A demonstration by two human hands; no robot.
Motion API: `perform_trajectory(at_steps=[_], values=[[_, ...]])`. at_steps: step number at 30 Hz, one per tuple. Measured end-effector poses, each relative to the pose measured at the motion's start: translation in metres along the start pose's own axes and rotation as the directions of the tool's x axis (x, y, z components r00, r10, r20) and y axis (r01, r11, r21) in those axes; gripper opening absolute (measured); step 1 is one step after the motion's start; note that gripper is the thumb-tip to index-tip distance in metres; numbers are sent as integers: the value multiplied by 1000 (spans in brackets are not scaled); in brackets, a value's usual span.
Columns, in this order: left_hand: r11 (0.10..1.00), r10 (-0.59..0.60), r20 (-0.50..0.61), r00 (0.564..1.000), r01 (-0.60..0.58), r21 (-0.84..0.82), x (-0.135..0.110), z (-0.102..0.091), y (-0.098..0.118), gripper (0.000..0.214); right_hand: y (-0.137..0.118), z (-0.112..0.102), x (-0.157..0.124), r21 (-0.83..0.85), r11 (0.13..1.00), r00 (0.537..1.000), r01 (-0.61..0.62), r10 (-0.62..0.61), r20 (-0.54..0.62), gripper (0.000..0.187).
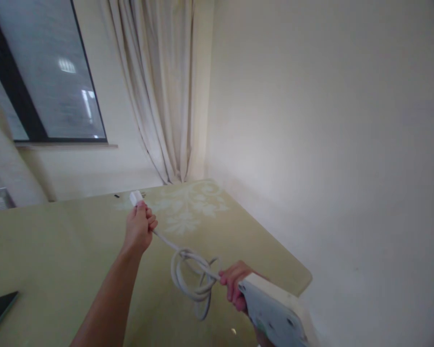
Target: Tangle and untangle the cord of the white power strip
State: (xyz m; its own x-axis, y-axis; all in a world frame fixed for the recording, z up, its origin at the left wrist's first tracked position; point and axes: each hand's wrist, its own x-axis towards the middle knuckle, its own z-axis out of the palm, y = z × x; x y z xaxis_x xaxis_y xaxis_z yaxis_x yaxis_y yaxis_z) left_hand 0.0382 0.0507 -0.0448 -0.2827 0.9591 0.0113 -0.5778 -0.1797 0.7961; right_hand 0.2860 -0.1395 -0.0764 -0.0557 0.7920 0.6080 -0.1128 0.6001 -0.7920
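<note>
My left hand point(140, 226) is closed around the white plug point(135, 196) of a power cord, its prongs pointing away to the right. From there the white cord point(188, 284) runs down into a loosely knotted coil hanging between my hands. My right hand point(236, 283) grips the cord end of a white power strip point(275, 308), with the cord close to its fingertips. The strip is tilted, its grey underside facing me, and its near end leaves the picture at the bottom right.
Beneath my hands is a pale green table point(68, 260) with a white floral pattern. A dark flat object point(0, 311) lies at its left edge, and a small black piece point(116, 196) near the far edge. A wall point(329, 144) borders the right; beige curtains point(159, 96) hang behind.
</note>
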Motion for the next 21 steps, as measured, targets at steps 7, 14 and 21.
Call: perform_trajectory(at_steps=[7, 14, 21], values=[[969, -41, 71, 997, 23, 246, -5, -22, -22, 25, 14, -16, -1, 66, 997, 993, -44, 50, -105, 16], [632, -203, 465, 862, -247, 734, -49, -46, -38, 30, 41, -18, -21, 161, 986, 981, 36, -4, -192, 32], [288, -493, 664, 563, -614, 735, -122, -53, -18, 52, 42, -7, -23, 204, 978, 933, -51, 119, -339, 42]])
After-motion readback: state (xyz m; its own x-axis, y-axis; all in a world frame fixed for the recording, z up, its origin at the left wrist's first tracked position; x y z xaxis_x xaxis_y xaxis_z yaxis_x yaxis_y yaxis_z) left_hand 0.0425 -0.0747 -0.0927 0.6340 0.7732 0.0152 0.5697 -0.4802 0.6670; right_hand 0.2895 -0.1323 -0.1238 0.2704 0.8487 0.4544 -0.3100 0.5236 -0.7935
